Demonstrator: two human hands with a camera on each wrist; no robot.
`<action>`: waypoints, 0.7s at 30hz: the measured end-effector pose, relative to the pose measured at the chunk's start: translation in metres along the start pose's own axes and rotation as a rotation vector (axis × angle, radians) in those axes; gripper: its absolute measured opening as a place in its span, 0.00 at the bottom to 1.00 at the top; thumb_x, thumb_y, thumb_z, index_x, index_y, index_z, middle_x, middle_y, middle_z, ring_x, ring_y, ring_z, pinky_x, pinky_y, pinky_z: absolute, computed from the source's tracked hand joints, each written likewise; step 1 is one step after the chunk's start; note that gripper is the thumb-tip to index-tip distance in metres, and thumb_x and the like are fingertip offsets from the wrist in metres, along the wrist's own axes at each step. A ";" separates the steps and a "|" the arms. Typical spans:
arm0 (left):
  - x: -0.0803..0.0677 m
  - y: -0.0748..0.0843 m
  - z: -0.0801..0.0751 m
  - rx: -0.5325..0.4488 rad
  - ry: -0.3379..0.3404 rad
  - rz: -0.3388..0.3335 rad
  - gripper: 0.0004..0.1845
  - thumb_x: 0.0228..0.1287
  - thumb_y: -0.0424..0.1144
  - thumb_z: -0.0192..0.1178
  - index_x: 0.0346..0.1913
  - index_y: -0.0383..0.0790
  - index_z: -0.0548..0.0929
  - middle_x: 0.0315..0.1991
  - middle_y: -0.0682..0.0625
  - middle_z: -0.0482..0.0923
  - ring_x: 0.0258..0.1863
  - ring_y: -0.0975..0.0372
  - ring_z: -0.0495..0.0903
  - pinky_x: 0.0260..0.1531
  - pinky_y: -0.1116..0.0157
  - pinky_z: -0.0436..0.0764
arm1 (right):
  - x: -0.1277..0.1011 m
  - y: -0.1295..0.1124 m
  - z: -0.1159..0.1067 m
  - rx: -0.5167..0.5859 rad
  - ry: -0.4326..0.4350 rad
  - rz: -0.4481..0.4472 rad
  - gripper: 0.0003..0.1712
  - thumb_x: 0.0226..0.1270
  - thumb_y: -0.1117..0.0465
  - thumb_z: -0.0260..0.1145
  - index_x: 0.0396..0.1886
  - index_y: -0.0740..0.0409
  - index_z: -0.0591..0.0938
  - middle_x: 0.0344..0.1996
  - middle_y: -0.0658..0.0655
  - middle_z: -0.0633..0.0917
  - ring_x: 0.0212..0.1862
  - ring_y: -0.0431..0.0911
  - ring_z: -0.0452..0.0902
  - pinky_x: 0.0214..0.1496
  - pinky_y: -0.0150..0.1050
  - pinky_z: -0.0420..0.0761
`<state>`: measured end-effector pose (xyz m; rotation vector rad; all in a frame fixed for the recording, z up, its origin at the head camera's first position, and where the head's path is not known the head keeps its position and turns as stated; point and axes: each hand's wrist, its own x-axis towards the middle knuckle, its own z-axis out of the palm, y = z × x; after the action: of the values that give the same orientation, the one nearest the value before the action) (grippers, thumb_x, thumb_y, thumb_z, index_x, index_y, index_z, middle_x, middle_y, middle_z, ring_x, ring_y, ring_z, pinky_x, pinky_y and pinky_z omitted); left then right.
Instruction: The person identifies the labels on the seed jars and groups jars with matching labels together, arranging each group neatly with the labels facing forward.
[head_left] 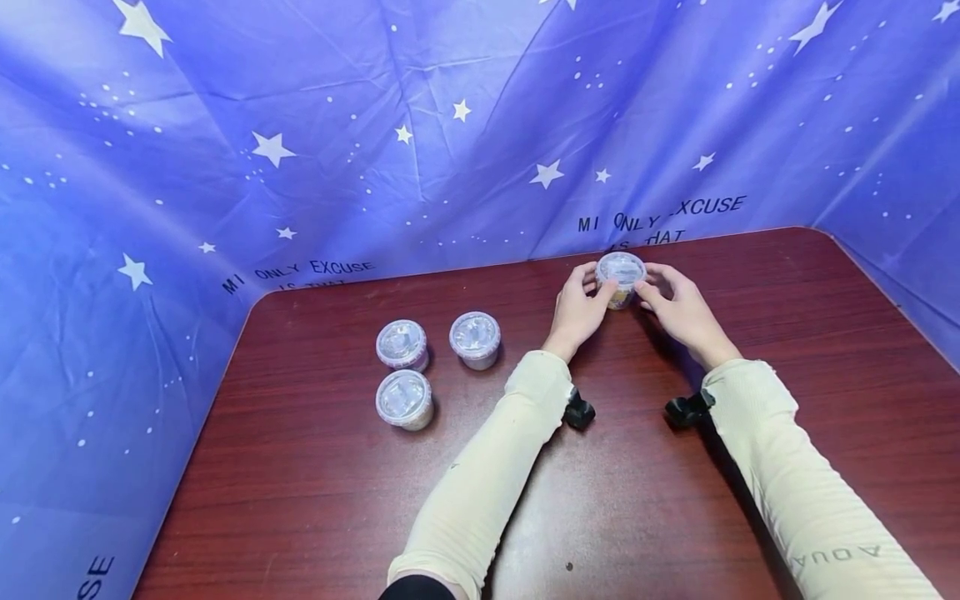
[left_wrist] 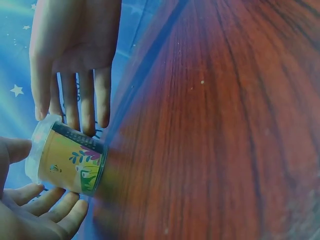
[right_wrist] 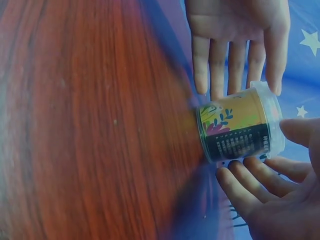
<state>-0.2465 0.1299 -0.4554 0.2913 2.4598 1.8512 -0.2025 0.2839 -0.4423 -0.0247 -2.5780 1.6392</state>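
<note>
A small lidded plastic cup (head_left: pixel 621 271) is upright near the table's back edge, between both hands. Its printed label (left_wrist: pixel 75 162) is yellow, green and black; the lid is clear. My left hand (head_left: pixel 582 312) holds it from the left, thumb on the near side and fingers reaching behind. From the right, my right hand (head_left: pixel 684 317) holds it too, with the thumb (right_wrist: pixel 296 131) at the lid's rim. Whether the cup's base touches the table cannot be told. In the left wrist view, the right hand's long fingers look fairly straight behind the cup.
Three similar lidded cups stand left of the hands: one (head_left: pixel 476 337) apart, and a close pair, one (head_left: pixel 401 343) behind the other (head_left: pixel 405 400). The reddish-brown table (head_left: pixel 315 500) is bordered by a blue star-printed cloth (head_left: pixel 337 125). Black wrist cameras (head_left: pixel 579 410) are under the sleeves.
</note>
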 end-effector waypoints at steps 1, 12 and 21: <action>-0.001 0.000 -0.001 -0.005 0.002 -0.005 0.25 0.70 0.42 0.61 0.66 0.38 0.74 0.60 0.45 0.79 0.57 0.58 0.80 0.57 0.70 0.78 | 0.000 0.000 0.001 0.001 0.000 -0.002 0.30 0.79 0.57 0.52 0.71 0.72 0.62 0.61 0.73 0.72 0.50 0.42 0.75 0.48 0.21 0.79; -0.004 0.005 -0.008 -0.035 0.043 0.000 0.23 0.68 0.42 0.64 0.64 0.40 0.76 0.58 0.47 0.81 0.56 0.58 0.81 0.56 0.68 0.80 | -0.004 -0.010 0.006 0.037 0.045 -0.024 0.30 0.79 0.55 0.53 0.71 0.69 0.65 0.58 0.69 0.75 0.48 0.38 0.78 0.49 0.26 0.81; -0.011 0.018 -0.014 -0.068 0.069 0.016 0.22 0.67 0.45 0.65 0.61 0.42 0.79 0.54 0.47 0.83 0.50 0.62 0.83 0.47 0.76 0.79 | -0.010 -0.024 0.007 0.100 0.120 -0.060 0.28 0.77 0.57 0.55 0.69 0.70 0.68 0.49 0.55 0.76 0.46 0.35 0.78 0.47 0.23 0.81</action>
<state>-0.2355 0.1192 -0.4348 0.2492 2.4387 1.9792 -0.1922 0.2665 -0.4242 -0.0379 -2.3832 1.6879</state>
